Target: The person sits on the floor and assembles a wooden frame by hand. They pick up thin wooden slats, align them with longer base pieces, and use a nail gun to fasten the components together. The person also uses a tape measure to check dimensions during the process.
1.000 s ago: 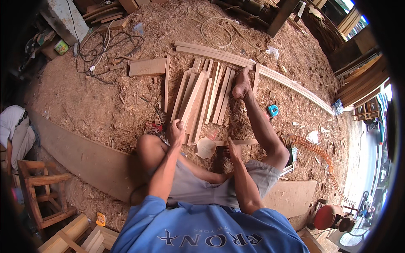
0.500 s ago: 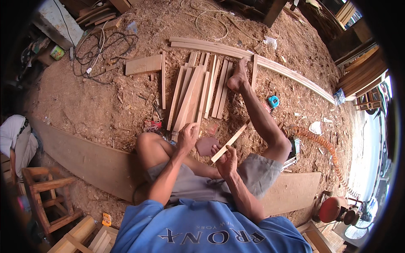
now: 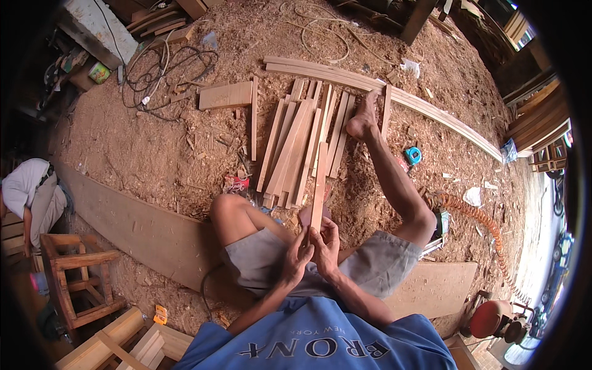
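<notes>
A slim wooden strip (image 3: 319,185) points away from me, its near end between my two hands. My right hand (image 3: 327,250) is closed around that end, thumb along the wood. Pressed against it from the other side is my left hand (image 3: 298,256), its fingers bent and partly hidden. Just beyond the fingers, partly covered by the strip, lies a maroon sheet (image 3: 304,216) that looks like sandpaper. A bundle of similar wooden strips (image 3: 290,148) rests on the sawdust past my bent knee.
Long boards (image 3: 431,114) lie under my outstretched foot. A blue tape measure (image 3: 412,155) and an orange coiled hose (image 3: 487,222) are to the right. At left, a person (image 3: 34,197) bends near a wooden stool frame (image 3: 80,271). Black cable (image 3: 154,74) tangles at the far left.
The strip has swung from a slant to nearly straight away from me, extending farther out. My left hand has come down from above the knee to meet the right at its near end.
</notes>
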`<state>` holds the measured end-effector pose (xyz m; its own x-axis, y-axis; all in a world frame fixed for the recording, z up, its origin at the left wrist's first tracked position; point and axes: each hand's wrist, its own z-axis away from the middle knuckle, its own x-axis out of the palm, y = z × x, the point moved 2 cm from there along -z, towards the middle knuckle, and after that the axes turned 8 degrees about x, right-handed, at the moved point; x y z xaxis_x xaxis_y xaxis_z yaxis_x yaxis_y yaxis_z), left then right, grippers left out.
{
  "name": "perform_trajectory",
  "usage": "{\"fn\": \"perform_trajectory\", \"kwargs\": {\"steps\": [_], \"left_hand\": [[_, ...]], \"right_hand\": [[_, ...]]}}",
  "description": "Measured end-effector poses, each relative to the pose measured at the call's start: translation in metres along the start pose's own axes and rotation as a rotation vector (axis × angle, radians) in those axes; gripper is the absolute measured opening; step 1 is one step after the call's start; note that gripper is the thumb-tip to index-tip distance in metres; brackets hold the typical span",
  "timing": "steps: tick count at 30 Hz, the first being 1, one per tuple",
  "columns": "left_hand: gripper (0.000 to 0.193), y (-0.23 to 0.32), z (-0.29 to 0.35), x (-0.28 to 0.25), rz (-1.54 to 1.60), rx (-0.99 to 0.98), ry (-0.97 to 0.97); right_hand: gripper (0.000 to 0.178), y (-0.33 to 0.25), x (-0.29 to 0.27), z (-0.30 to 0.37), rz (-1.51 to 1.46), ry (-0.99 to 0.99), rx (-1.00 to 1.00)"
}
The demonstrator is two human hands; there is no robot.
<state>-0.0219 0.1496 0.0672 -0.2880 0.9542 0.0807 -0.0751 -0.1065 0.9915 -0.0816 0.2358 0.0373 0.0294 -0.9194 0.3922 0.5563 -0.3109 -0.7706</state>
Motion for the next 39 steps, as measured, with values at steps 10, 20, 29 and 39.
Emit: {"fn": "perform_trajectory", "kwargs": {"steps": [10,20,29,39], "left_hand": [[0.054,-0.032,-0.001,-0.007,0.370,-0.194,0.266],[0.033,-0.030,-0.029,-0.036,0.213,-0.634,-0.035],[0.034,-0.035,-0.045,-0.054,0.782,-0.781,-0.012],[0.047,0.002,-0.038,-0.059,-0.018,-0.358,0.052]], "right_hand": [[0.034,-0.002,-0.051,-0.025,0.773,-0.033,0.066],[0.071,0.004,-0.062,-0.094,1.465,-0.116,-0.610],[0.043,0.001,-0.054,-0.084,1.734,-0.146,-0.335],[0.054,-0.087,-0.072,-0.058,1.061,-0.004,0.137]]}}
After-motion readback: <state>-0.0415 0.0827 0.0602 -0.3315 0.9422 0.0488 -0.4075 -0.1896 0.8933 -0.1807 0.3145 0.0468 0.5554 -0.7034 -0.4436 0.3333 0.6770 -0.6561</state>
